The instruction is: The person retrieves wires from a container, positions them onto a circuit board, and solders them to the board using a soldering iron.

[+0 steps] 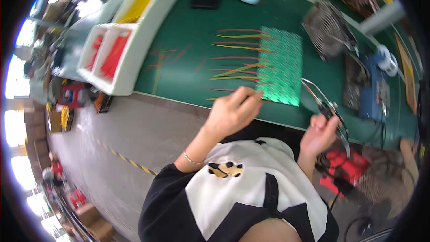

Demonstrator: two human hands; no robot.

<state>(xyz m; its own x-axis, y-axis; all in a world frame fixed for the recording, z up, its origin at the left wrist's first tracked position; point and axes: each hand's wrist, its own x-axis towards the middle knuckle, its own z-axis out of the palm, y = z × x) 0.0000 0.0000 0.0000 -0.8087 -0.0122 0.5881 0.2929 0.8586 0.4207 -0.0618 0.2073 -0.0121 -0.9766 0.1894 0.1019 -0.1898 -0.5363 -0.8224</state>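
1. The green board (pixel 281 65) lies on the bench (pixel 179 71), wires (pixel 237 58) extending left; probably light, stiff, best held by its edges.
2. Wires look thin, limp, easily bent.
3. Left hand (pixel 236 113) is pinched closed at the board's near-left corner; on what, I cannot tell.
4. Right hand (pixel 320 132) grips the iron (pixel 326 110) by its handle; the tip may be hot.

brown boxes (pixel 41 148), striped floor tape (pixel 127 157)
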